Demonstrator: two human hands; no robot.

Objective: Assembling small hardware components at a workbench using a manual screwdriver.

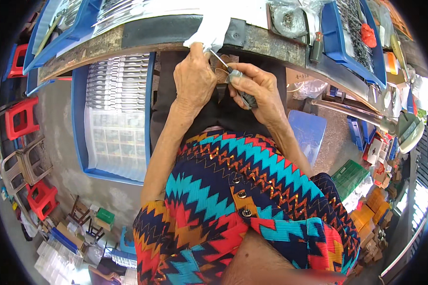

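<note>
At the near edge of the workbench point(114, 42), my left hand point(195, 78) is closed, thumb and forefinger pinching a white cloth-like piece point(209, 31) that hangs over the edge. Glare washes out its detail, and a small shiny bit shows beside the fingertips. My right hand point(259, 88) grips a screwdriver point(242, 90) by its grey handle. Its thin metal shaft slants up and left, with the tip close to my left fingertips. Whether the tip touches anything there I cannot tell.
Left of my lap stands a blue tray point(79, 128) of shiny flat metal parts in rows. Another screwdriver point(317, 45) lies on the bench, beside a blue bin point(335, 38) of small dark parts. Red stools point(21, 118) stand on the floor at left.
</note>
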